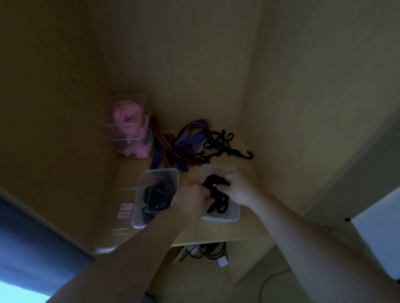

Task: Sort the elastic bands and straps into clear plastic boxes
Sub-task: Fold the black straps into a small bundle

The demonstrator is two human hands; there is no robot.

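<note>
Step in hand: packing black elastic cord (217,199) into right-side clear box (222,219). 2 hands inside box: left hand (191,196) and right hand (237,188) both pinch cord, fingers curled. Next, likely: tuck loops below rim, let go, reach to coloured strap pile (178,148) behind.

Left hand (191,198), right hand (238,188) and both forearms (143,248) are bare.

The scene is dimly lit and tinted yellow-brown. Brighter bluish patches are seen at the lower left and right edges. Detail is softened throughout; the black bands (221,202) are reduced to a dark mass. Lines are bowed near the borders.
</note>
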